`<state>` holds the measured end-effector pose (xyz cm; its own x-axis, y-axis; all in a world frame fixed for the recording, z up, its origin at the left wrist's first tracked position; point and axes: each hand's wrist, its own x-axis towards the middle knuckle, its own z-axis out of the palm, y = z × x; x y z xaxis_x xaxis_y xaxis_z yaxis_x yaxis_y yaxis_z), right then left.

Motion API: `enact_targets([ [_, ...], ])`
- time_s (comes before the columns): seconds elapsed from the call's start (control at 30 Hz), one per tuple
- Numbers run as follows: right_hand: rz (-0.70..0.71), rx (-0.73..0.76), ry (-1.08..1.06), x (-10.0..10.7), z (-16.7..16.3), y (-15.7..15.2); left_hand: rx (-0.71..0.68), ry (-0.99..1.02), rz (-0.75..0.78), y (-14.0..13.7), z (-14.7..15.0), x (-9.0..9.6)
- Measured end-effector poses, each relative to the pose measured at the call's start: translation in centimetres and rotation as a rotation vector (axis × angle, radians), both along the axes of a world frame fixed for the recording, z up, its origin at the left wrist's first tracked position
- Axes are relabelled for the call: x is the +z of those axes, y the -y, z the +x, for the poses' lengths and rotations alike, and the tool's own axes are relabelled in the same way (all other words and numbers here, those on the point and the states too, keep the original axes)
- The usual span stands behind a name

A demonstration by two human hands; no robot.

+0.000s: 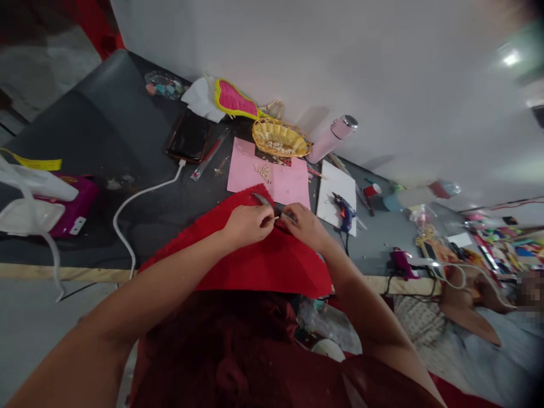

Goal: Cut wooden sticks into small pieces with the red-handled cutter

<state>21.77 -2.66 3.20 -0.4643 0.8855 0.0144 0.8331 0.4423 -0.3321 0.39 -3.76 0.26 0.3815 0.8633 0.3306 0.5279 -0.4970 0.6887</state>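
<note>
- pale little stick [276, 218] sits pinched in the left hand [251, 226], over the red cloth [246, 260].
- right hand [304, 225] curls close by; i can't tell its grip.
- a loose pinch could drop the stick.

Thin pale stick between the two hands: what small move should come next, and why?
Probably shift the left hand, with the thin pale stick, toward the flat pink paper sheet before any cut. The stick's end sits near the right hand and the tapered grey metal blade, above bright red cloth, whereas small pale bits lie on the sheet.
</note>
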Motion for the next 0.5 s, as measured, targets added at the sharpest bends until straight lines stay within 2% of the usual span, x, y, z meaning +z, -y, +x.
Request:
enact_targets([
  [0.1, 0.016, -0.001, -0.017, -0.3, 0.3, 1.0, -0.008, -0.013, 0.003, 0.1, 0.1, -0.1],
  [0.27, 0.009, 0.079, 0.020, -0.4, 0.4, 1.3, 0.001, -0.015, -0.040, -0.1, 0.1, -0.1],
  [0.4, 0.011, 0.066, -0.029, -0.9, 0.8, 1.0, 0.017, 0.027, -0.070, -0.4, -0.1, 0.0],
  [0.5, -0.069, 0.008, -0.131, -0.9, 1.5, 0.4, 0.019, 0.082, -0.096, -0.5, -0.2, 0.1],
])
